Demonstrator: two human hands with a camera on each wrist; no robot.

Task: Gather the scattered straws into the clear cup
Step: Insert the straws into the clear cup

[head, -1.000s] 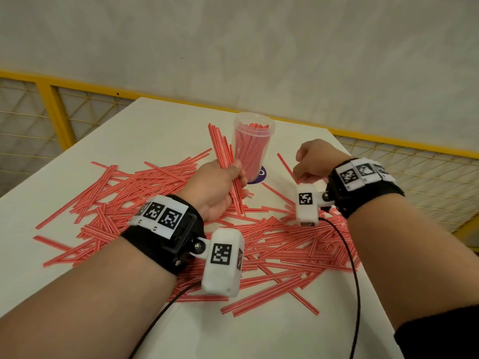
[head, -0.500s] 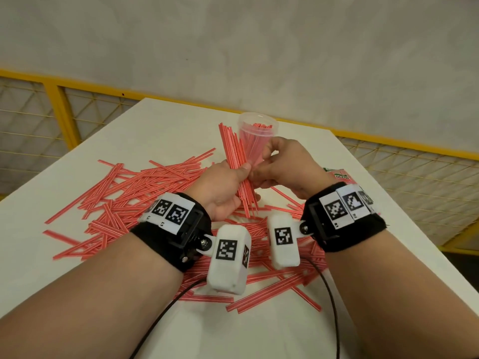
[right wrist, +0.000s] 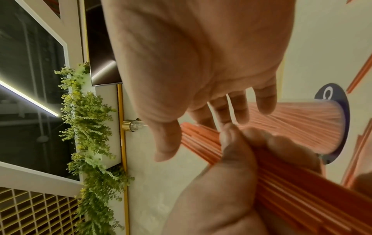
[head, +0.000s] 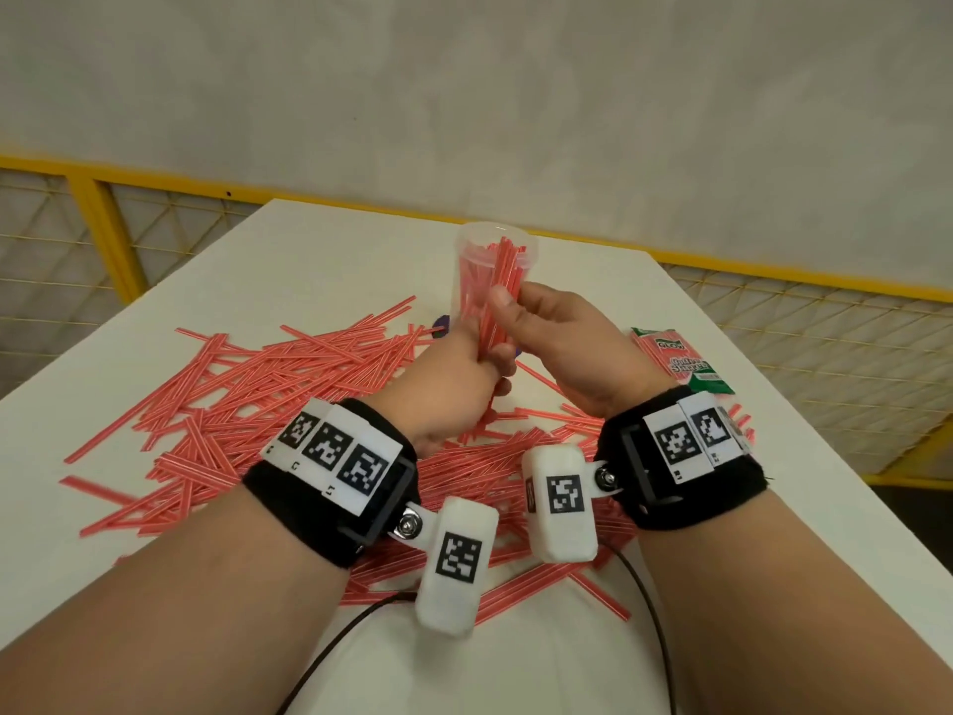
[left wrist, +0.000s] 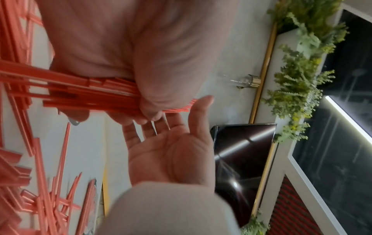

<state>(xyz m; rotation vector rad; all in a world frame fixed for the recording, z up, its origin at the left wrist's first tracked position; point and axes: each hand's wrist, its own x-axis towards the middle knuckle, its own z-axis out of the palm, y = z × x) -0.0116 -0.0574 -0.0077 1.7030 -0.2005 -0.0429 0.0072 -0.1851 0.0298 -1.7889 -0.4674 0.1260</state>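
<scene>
The bundle of straws (head: pixel 492 322) is held near upright above the worktop (head: pixel 593 657), long axis running from the lower ends near the worktop up and slightly away from the person, top ends level with the mouth of the clear cup (head: pixel 477 273). The straws are red with fine white stripes.

The left hand (head: pixel 454 389) is wrapped around the lower half of the bundle, fingers curled round it. The right hand (head: pixel 559 353) lies against the upper part of the bundle with thumb raised and fingers nearly straight (the left wrist view shows its palm open and fingers extended beside the straws); it does not close round them.

The clear cup stands upright on a purple disc (right wrist: pixel 330 97) just behind the bundle and already contains many straws, standing on end.

Loose straws (head: pixel 268 399) lie scattered flat on the worktop, pointing many ways, mostly left of and below the hands.

A straw packet (head: pixel 680 361) lies flat to the right of the right hand. Its green header reads "GLOW"; the remaining print is not clearly legible.

Each wrist carries a black band with square coded markers.
</scene>
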